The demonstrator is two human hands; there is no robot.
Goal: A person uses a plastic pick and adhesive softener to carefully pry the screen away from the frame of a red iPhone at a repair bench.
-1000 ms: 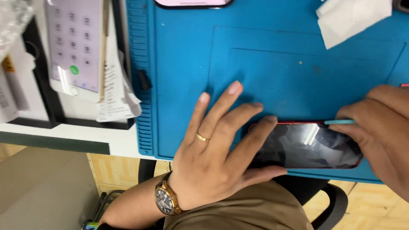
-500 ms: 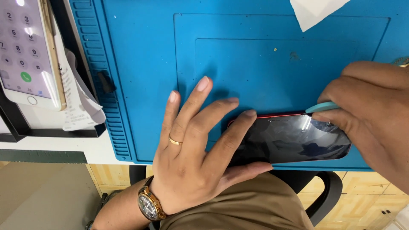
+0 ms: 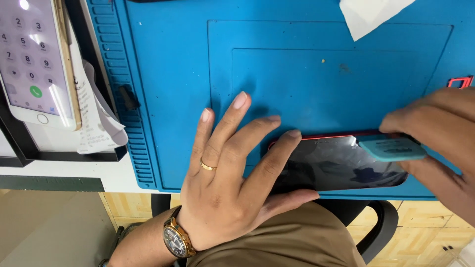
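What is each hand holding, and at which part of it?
The right hand pinches a teal pry tool by its far end. The left hand presses flat on the phone's left end.

The left hand (image 3: 227,183) lies flat with its fingers spread, pressing on one end of a dark phone with a red edge (image 3: 341,165). The phone rests on a blue mat (image 3: 297,64), near the mat's front edge. The right hand (image 3: 440,143) pinches a small teal pick (image 3: 391,148) and holds it against the phone's far edge (the glass is shiny). A white phone (image 3: 34,59) sits off to the side. A white paper scrap (image 3: 368,15) lies at the mat's top.
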